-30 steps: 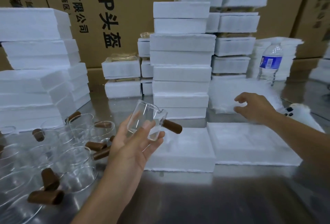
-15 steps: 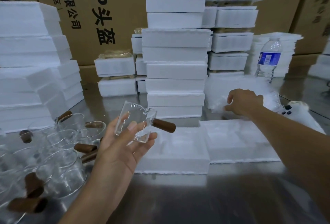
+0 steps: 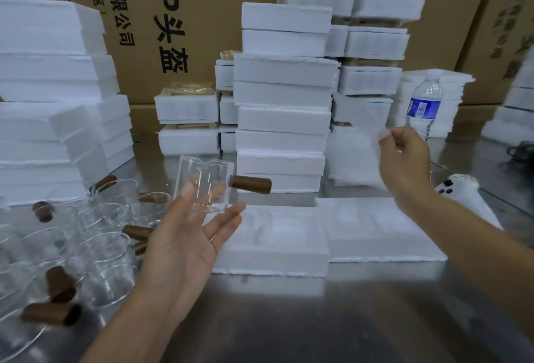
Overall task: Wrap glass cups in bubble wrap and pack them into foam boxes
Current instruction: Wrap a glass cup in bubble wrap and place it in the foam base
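Right hand (image 3: 404,160) is up off the wrap pile (image 3: 346,166) where it sat half a second ago. It now hangs above the pile, far right, thumb and forefinger pinching the top corner of one bubble wrap sheet (image 3: 365,128). The sheet is thin and see-through; I cannot tell whether its lower edge is clear of the pile.

Left hand (image 3: 185,235) has hardly shifted. It is palm up over the near-left table (image 3: 318,319), fingers spread under the glass cup (image 3: 202,186), thumb pressed on its near wall. The cup is in the air, roughly upright, wooden handle (image 3: 251,185) pointing right toward the foam stack (image 3: 283,102).

An open foam box (image 3: 274,247) lies just right of the left hand with its moulded pocket bare. A second foam piece (image 3: 375,232) touches the box's right side. More cups (image 3: 101,232) crowd the near-left table.

Step in hand, as I read it: bringing sheet to cup. To do it well:
- Lift until the sheet hangs free, so a single layer comes away.
- Carry it to the cup rather than swinging the cup — that fingertip hold looks light.
- Work low over bare table, away from the crowded cups.
- Start the cup at one edge of the sheet and roll.
- Fold the spare wrap over the rim and around the handle joint, probably the weak spot.
- Keep the wrap snug, or the bundle may not seat in the pocket.
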A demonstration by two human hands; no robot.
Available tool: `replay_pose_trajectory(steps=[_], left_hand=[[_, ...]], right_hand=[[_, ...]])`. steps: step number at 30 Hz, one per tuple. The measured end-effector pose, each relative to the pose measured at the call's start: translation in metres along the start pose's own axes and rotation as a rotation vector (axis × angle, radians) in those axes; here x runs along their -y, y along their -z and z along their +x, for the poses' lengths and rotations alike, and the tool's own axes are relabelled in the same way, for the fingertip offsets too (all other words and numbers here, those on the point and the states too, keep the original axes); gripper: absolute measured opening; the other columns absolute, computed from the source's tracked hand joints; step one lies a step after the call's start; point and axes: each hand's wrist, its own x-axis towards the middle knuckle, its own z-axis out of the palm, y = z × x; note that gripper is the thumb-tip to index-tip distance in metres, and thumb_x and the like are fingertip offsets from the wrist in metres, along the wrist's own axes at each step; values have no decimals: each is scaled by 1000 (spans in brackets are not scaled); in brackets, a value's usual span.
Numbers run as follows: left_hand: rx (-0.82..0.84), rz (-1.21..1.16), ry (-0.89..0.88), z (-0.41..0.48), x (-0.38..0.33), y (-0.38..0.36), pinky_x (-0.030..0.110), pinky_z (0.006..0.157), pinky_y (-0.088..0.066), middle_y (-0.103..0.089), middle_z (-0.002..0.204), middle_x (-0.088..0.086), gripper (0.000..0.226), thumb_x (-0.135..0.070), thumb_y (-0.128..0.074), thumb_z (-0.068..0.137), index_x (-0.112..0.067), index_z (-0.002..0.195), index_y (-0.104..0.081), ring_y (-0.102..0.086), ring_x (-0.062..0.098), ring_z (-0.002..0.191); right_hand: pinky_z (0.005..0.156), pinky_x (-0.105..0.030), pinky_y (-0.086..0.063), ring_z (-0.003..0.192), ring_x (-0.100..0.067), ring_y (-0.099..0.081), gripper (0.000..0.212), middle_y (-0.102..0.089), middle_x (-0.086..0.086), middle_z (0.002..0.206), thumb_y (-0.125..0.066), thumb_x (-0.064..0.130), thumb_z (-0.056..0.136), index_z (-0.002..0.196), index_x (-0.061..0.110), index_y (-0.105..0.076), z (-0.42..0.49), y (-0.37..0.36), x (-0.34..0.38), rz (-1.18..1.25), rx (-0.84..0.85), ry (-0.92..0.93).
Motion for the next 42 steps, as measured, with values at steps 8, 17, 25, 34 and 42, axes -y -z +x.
replay_pose_trajectory(steps=[8, 17, 25, 34, 42], left_hand=[[51, -166, -17, -3, -12, 9, 26, 77, -47, -63, 108, -3, 47, -54, -60, 77, -24, 114, -55, -59, 15, 85], [-29, -175, -62, -3, -19, 9, 23, 69, -39, -61, 103, -1, 53, -55, -55, 82, -20, 121, -56, -48, 11, 73], [152, -83, -55, -10, -25, -2, 23, 75, -51, -65, 105, -2, 55, -46, -75, 66, -25, 113, -55, -55, 12, 81], [118, 487, -80, -16, 6, -16, 26, 75, -46, -70, 110, -11, 59, -44, -74, 63, -42, 119, -56, -65, 3, 88], [100, 680, -65, -18, 15, -15, 13, 69, -51, -64, 109, -27, 111, -56, -84, 52, -45, 141, -19, -63, -7, 96]], right_hand=[[92, -23, -31, 108, -10, -42, 6, -46, 8, 112, -51, 29, 94, 88, 28, -53, -125, -1, 64, -226, 543, 540], [106, -39, -15, 109, -22, -44, 33, -57, -2, 110, -35, 40, 96, 105, 17, -56, -190, -26, 71, -658, 850, 790], [87, -10, -29, 101, 8, -43, 39, -50, 28, 108, -51, 49, 87, 123, 44, -38, -175, -20, 53, -193, 601, 482], [79, -20, -33, 90, -3, -52, 32, -62, 15, 99, -43, 44, 94, 116, 27, -60, -132, -2, 34, -373, 472, 629], [67, -28, -40, 79, -12, -55, 25, -66, 8, 95, -47, 29, 96, 112, 21, -64, -123, 1, 29, -325, 490, 595]])
